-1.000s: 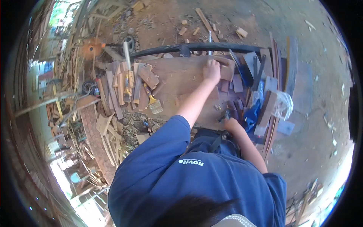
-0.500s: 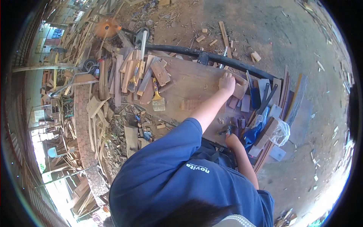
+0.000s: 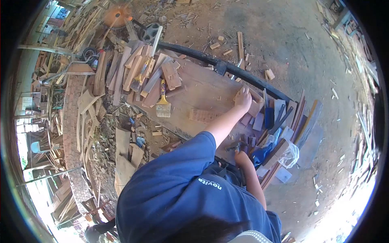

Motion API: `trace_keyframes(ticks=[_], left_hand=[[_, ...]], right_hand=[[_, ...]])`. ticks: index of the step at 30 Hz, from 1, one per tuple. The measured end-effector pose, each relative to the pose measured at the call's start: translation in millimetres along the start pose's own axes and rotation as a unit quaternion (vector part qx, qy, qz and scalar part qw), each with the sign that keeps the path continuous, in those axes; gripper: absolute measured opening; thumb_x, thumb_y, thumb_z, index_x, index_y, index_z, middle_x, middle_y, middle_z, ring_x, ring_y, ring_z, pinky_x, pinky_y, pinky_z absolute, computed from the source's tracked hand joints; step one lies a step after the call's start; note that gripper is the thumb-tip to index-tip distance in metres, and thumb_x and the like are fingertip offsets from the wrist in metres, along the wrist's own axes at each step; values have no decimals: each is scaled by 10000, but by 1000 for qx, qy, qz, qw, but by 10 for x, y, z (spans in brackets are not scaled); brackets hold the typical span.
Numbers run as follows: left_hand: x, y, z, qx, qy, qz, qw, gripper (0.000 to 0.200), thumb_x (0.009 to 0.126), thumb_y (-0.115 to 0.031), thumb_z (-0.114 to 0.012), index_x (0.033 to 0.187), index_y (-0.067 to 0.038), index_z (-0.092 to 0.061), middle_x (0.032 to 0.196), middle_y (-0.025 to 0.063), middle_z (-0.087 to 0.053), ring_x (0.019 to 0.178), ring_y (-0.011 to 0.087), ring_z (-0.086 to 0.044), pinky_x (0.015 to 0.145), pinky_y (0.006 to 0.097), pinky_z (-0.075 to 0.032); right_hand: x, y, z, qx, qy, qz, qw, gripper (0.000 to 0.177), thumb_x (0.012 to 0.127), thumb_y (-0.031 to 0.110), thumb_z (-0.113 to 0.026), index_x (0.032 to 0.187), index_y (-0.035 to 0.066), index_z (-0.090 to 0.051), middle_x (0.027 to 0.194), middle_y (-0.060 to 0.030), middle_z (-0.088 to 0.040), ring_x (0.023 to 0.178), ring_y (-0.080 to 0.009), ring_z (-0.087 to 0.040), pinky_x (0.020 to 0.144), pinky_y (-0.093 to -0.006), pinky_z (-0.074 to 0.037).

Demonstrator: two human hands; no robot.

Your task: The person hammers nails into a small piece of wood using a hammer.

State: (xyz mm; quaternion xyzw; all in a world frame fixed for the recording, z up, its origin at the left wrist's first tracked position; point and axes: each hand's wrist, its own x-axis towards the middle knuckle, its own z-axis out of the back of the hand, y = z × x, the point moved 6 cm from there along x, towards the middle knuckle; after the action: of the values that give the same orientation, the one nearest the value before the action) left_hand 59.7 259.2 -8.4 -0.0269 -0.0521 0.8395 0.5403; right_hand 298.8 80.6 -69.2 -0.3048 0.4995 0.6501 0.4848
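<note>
My left hand [image 3: 243, 100] is curled at the near-left end of a hollowed wood piece [image 3: 256, 106]; can't tell from here if it's pinching it or just pressing down. My right hand [image 3: 242, 158], nearer my body, is wrapped round the handle of a hammer-like tool [image 3: 232, 146], head pointing left, low over the bench board [image 3: 202, 83]. View's small and part-covered by my fingers, so tool type is a fair guess only. Left of the left hand: a flat brown block [image 3: 204, 116] on the board, then a yellow-handled brush [image 3: 163, 108], bristles toward me, then a heap of wood strips [image 3: 133, 73]. Right of the left hand: a dark blue tool [image 3: 269, 118] and black bars [image 3: 282, 122] among more offcuts. Just right of the right hand: a blue bag [image 3: 259, 155], with a clear plastic bag [image 3: 289, 156] past it. Beyond the left hand, a black rail [image 3: 253, 77] runs along the far edge; past that, dirt floor [image 3: 283, 40] with scraps.
</note>
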Motion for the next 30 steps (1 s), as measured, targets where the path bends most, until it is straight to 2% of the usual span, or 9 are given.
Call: trace_keyframes(ticks=[4,9,13,20,21,23,24,26,30], left_hand=[[-36,-13,93,-74,-17,19,997,241,756,-229,-641,893,-32,-642,1081,110,-544,1045,271,-482,874,386,-439],[-82,-15,106,-232,-141,77,959,156,756,-143,-652,768,-47,-530,952,211,-567,886,360,-556,728,447,-471],[-101,78,127,-358,-49,113,926,138,761,-90,-648,754,-28,-525,709,206,-591,770,363,-607,684,467,-464],[-209,346,192,-330,-108,66,935,23,773,-82,-644,785,-65,-632,880,138,-610,919,344,-570,788,437,-474],[-217,341,222,-322,-88,49,941,27,778,-91,-647,804,-84,-652,918,126,-601,953,336,-551,815,432,-470],[-181,346,179,-300,-51,14,953,86,782,-132,-673,864,-142,-695,970,95,-567,1000,309,-519,855,414,-471],[-166,347,208,-302,-49,12,952,86,782,-132,-673,864,-142,-695,970,95,-567,1000,309,-519,855,414,-471],[-125,285,255,-257,-8,-21,966,120,753,-141,-697,873,-146,-700,989,69,-563,1046,288,-507,876,403,-475],[-30,225,188,-229,10,-34,973,126,745,-173,-709,870,-160,-706,995,60,-561,1060,275,-503,887,399,-463]], right_hand=[[124,-14,-85,-112,-105,65,986,611,979,409,-351,1036,-151,-587,921,-352,-624,903,-472,-625,844,-490,-475],[-272,263,143,-33,-17,32,999,612,984,407,-347,989,-153,-594,806,-297,-644,723,-403,-659,705,-471,-509],[-122,57,23,43,2,-10,999,601,989,394,-340,918,-143,-600,665,-236,-628,545,-344,-630,578,-452,-502],[-430,275,124,95,-5,-1,995,608,985,399,-350,767,-117,-589,565,-204,-584,463,-336,-595,495,-446,-483],[-498,355,185,97,-7,-6,995,608,985,399,-350,767,-117,-589,565,-204,-584,463,-336,-595,495,-446,-483],[-592,406,196,82,62,-68,992,607,976,389,-355,1015,-177,-572,885,-353,-626,911,-462,-629,871,-487,-461],[-547,332,156,84,61,-71,992,607,976,389,-355,1015,-177,-572,885,-353,-626,911,-462,-629,871,-487,-461],[-423,255,114,93,12,-14,996,592,985,407,-353,818,-113,-581,564,-186,-582,446,-323,-592,470,-439,-486],[-410,206,72,80,2,-39,996,594,983,422,-356,858,-111,-587,571,-186,-586,460,-321,-601,487,-435,-492]])
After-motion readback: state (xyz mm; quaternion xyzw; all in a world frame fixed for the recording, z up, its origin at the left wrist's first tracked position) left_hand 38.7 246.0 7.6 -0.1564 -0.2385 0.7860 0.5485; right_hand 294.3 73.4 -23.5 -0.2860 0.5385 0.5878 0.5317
